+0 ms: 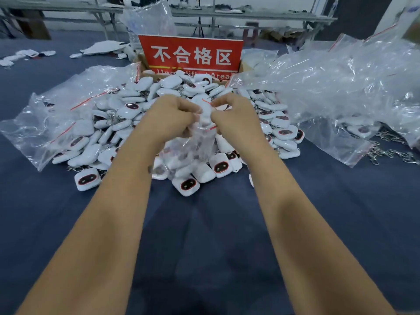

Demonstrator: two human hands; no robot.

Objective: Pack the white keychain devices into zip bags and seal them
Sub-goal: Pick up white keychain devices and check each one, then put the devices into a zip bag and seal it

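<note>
A heap of white keychain devices (127, 123) with dark oval faces covers the middle of the blue table. Above the heap I hold a clear zip bag (193, 144) with a red seal line; it hangs down between my hands with white devices inside. My left hand (171, 117) grips the bag's top edge on the left with curled fingers. On the right, my right hand (231, 114) pinches the same edge. The two hands sit close together, almost touching.
A red sign (191, 54) stands in a cardboard box behind the heap. Filled zip bags (66, 110) lie at the left. A large pile of clear bags (341, 87) fills the right side, with metal keychains (391, 153) spilling out. Blue cloth (204, 223) spans the near table.
</note>
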